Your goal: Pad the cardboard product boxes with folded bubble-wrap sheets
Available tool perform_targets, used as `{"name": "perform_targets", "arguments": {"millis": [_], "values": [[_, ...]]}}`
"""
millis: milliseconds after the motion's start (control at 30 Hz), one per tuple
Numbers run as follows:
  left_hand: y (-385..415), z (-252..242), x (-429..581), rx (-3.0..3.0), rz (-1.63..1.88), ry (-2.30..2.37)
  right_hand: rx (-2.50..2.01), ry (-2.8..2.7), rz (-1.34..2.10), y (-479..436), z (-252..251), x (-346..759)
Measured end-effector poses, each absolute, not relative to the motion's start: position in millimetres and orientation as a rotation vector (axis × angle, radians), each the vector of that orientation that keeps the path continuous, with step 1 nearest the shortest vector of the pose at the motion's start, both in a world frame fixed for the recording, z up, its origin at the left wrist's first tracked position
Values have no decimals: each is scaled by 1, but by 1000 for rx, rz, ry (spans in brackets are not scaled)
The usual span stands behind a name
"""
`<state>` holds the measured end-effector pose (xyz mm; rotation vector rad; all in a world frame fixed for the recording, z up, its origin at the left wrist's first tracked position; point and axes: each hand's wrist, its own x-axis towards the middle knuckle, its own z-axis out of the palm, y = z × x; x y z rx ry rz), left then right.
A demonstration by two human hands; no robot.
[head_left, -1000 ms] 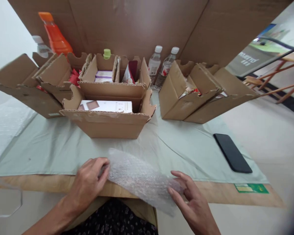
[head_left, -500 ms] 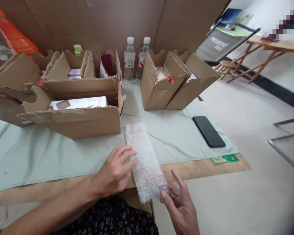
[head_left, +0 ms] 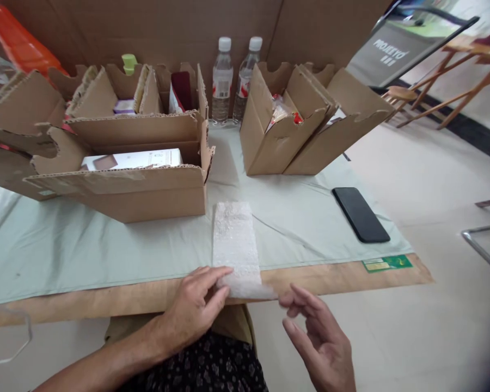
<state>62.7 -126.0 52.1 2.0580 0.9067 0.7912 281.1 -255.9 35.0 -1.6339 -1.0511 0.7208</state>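
Observation:
A narrow strip of bubble wrap [head_left: 236, 239] lies lengthwise over the table's front edge, its near end folded over and blurred. My left hand [head_left: 200, 299] pinches the left corner of that folded end between fingers and thumb. Just off the right end of the fold is my right hand [head_left: 318, 332], thumb and fingers apart, with nothing visible in it. Whether its fingertips brush the wrap I cannot tell.
Cardboard boxes [head_left: 167, 196] holding packets stand at the left, more boxes [head_left: 269, 147] at the right. Two water bottles [head_left: 222, 81] are between them. A black phone [head_left: 360, 214] and a green card [head_left: 387, 263] lie on the right.
The bubble wrap's near end has been folded up at the table edge. My left hand has moved down to that end; my right hand has let go and shifted right.

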Motion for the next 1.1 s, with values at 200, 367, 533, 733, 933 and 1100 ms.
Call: {"name": "perform_targets", "arguments": {"millis": [200, 367, 533, 733, 933, 1100], "values": [[-123, 46, 65, 2172, 799, 1070, -1687, -1472, 422, -212, 33, 269], [-120, 38, 64, 2450, 881, 1086, -1754, -1649, 83, -190, 23, 253], [-126, 48, 54, 2548, 976, 915, -1795, -1725, -47, -189, 21, 252], [-124, 46, 56, 2574, 709, 827, -1770, -1726, -82, -195, 30, 260], [-116, 48, 58, 2401, 801, 802, -1539, -2010, 25, -200, 48, 271], [-106, 55, 62, 2297, 738, 897, -1573, -1885, 180, -185, 44, 273]]}}
